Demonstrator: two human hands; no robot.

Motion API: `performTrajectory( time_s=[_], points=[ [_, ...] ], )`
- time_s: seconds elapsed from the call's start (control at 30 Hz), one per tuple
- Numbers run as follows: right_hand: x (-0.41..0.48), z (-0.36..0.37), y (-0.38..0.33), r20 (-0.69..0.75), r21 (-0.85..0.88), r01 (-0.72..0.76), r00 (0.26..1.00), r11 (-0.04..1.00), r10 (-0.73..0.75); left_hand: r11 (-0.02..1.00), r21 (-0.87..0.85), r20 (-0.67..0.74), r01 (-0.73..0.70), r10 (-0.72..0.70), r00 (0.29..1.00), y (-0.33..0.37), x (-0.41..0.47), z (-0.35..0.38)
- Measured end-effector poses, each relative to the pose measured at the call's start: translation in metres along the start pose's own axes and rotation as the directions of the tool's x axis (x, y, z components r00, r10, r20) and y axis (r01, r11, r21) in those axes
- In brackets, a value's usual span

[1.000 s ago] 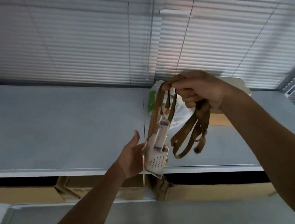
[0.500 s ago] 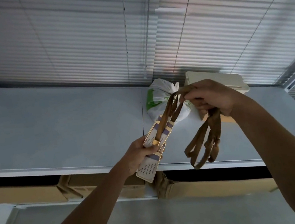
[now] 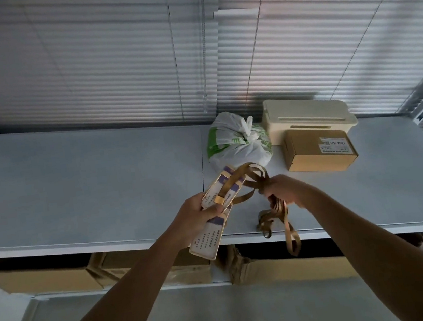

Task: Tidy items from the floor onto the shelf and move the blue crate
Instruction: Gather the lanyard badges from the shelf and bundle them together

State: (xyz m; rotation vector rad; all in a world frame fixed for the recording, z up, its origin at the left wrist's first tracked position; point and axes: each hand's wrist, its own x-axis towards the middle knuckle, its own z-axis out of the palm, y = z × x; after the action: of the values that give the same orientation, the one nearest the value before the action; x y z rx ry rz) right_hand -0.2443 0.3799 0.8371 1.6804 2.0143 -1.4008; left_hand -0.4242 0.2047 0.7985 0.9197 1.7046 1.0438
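Head view, cream printed tags (image 3: 213, 213), tan straps (image 3: 278, 213), both hands gripping

Over the shelf (image 3: 76, 193), our left hand (image 3: 198, 212) grips the tags (image 3: 211, 213); our right hand (image 3: 286, 191) bunches their brown straps (image 3: 278, 213).

Both bare forearms reach up and forward, converging — the left hand (image 3: 198, 211) curled shut in a grip, the right hand (image 3: 287, 191) fisted closed just beside it.
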Motion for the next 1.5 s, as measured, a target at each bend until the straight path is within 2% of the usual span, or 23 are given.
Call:
performTrajectory(
  time_s=[0.07,0.1,0.13,0.2,0.27,0.3,0.37,0.4,0.47,0.57,0.63,0.77,0.93,1.0,1.13,1.3,1.43,1.5],
  points=[
    [-0.002,-0.002,-0.005,0.054,-0.044,0.040,0.998,0.998,-0.037,0.997,0.082,0.011,-0.013,0.013,1.000,0.006,0.001,0.001],
    [-0.005,-0.004,-0.009,0.024,0.004,0.088,0.996,0.996,-0.088,0.993,0.118,0.021,-0.019,0.017,1.000,0.008,0.002,0.002],
    [-0.007,-0.006,-0.014,-0.032,0.113,0.159,0.987,0.981,-0.157,0.989,0.148,0.030,-0.021,0.017,0.999,0.010,0.004,0.003],
    [-0.011,-0.012,-0.021,-0.102,0.354,0.321,0.947,0.878,-0.305,0.982,0.188,0.043,-0.020,0.012,0.999,0.015,0.007,0.004],
    [-0.011,-0.020,-0.023,-0.016,0.519,0.352,0.915,0.778,-0.403,0.974,0.226,0.049,-0.017,0.006,0.999,0.019,0.011,0.006],
    [-0.012,-0.023,-0.026,0.033,0.528,0.349,0.902,0.774,-0.430,0.968,0.251,0.050,-0.015,0.003,0.999,0.022,0.013,0.006],
    [-0.010,-0.024,-0.032,0.047,0.450,0.326,0.921,0.831,-0.387,0.950,0.312,0.046,-0.009,-0.005,0.999,0.025,0.015,0.007],
    [-0.007,-0.024,-0.035,0.005,0.379,0.324,0.936,0.867,-0.352,0.939,0.345,0.040,-0.006,-0.009,0.999,0.026,0.016,0.008],
    [0.002,-0.021,-0.038,-0.071,0.142,0.361,0.932,0.922,-0.354,0.916,0.401,0.031,-0.001,-0.012,0.999,0.028,0.017,0.010],
    [0.007,-0.013,-0.035,0.044,-0.275,0.345,0.937,0.897,-0.347,0.876,0.483,0.036,-0.009,-0.009,0.999,0.028,0.020,0.012],
    [0.005,-0.009,-0.031,0.047,-0.340,0.342,0.937,0.876,-0.347,0.866,0.499,0.038,-0.010,-0.011,0.999,0.027,0.022,0.013],
    [0.015,0.000,-0.020,0.040,-0.125,0.380,0.925,0.916,-0.378,0.899,0.438,0.022,0.012,-0.025,0.999,0.026,0.024,0.011],
    [0.029,0.000,-0.014,0.035,0.179,0.269,0.960,0.946,-0.279,0.960,0.268,-0.015,0.087,-0.087,0.996,0.027,0.028,0.010],
    [0.031,-0.003,-0.014,0.043,0.284,0.218,0.970,0.934,-0.239,0.969,0.220,0.014,0.108,-0.114,0.993,0.028,0.028,0.009],
    [0.033,-0.006,-0.010,0.019,0.356,0.178,0.980,0.917,-0.198,0.984,0.138,0.151,0.114,-0.135,0.979,0.031,0.028,0.006],
    [0.028,-0.018,-0.012,-0.016,0.470,0.128,0.990,0.873,-0.137,0.971,0.218,0.073,0.097,-0.115,0.991,0.033,0.035,0.005],
    [0.025,-0.024,-0.011,-0.051,0.647,0.055,0.998,0.760,-0.029,0.940,0.333,0.113,0.066,-0.109,0.988,0.031,0.036,0.002],
    [0.023,-0.025,-0.010,-0.119,0.682,0.084,0.993,0.727,-0.004,0.924,0.372,0.129,0.083,-0.140,0.982,0.029,0.036,0.000]
  ],
)
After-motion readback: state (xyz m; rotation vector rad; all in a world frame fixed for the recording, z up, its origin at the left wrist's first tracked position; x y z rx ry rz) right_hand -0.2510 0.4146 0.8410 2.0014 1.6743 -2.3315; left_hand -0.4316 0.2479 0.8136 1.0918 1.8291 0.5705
